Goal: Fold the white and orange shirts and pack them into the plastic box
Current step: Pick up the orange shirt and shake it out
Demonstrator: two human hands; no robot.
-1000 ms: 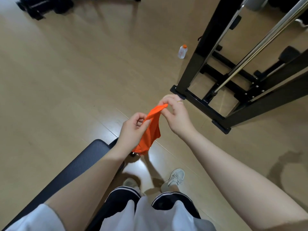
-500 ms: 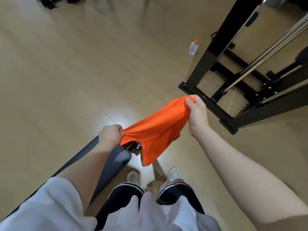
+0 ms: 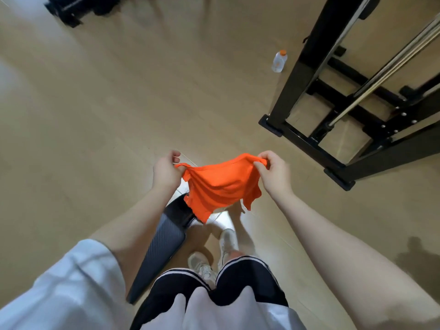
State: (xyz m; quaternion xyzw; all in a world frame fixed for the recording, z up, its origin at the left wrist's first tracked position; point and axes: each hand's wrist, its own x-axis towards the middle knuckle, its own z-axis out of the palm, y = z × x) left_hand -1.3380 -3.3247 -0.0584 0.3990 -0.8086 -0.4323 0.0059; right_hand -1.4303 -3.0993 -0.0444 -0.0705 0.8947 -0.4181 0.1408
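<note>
a second ago the orange shirt (image 3: 221,186) was bunched into a narrow strip between two hands held close together. it has since been spread sideways into a broad hanging panel. the left hand (image 3: 165,170) has been drawn out toward 9 o'clock and raised from its low position of half a second ago, so that it is now level with the right hand (image 3: 273,172). the right hand has been lowered toward 6 o'clock, away from the foot of the black frame (image 3: 307,144). the top edge, slanted half a second ago, is now held nearly level, pinched at each end.
</note>
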